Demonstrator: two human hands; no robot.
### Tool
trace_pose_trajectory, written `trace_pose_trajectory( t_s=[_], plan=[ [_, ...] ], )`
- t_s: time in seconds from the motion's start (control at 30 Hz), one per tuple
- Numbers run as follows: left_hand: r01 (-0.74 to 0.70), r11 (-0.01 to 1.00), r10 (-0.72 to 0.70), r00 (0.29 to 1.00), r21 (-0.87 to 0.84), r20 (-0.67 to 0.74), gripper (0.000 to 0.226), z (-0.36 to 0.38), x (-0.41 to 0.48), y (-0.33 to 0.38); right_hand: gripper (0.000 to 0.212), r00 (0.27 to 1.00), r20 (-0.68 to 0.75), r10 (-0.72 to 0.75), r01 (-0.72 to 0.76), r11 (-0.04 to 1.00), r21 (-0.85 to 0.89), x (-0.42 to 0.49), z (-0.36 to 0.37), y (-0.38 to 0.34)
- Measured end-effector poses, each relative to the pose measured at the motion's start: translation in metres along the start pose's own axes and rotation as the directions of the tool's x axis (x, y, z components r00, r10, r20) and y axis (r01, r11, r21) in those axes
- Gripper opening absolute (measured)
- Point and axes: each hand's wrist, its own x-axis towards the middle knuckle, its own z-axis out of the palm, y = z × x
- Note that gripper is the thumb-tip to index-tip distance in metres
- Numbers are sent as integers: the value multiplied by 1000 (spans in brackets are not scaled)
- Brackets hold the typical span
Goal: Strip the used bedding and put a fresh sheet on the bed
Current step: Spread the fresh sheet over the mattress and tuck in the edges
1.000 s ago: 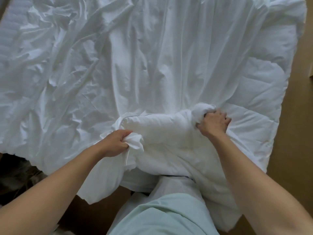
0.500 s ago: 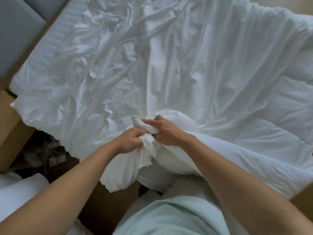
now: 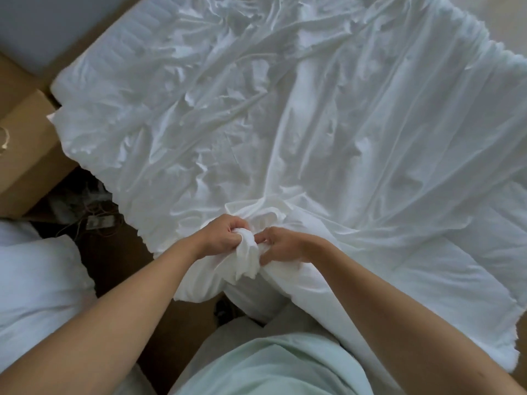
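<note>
White sheet [image 3: 285,132] bunched, gripped between left hand [image 3: 224,238] and right hand [image 3: 282,245].

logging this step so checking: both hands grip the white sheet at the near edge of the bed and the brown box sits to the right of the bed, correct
Not quite. The head view shows the brown box to the left of the bed, not the right. The rest holds: the left hand and the right hand both grip the white sheet at the near edge.
</note>
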Motion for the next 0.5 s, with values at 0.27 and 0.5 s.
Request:
trace_pose_trajectory(
  t_s=[0.27,0.5],
  plan=[
    [-25,993,-69,688,-119,-722,29,45,-32,-30,13,955,-295,-17,66,985,158,21,35,14],
    [-151,300,-590,747,-942,-308,33,115,-84,-44,15,913,-404,64,84,938,338,-2,71,-8]
  ],
)
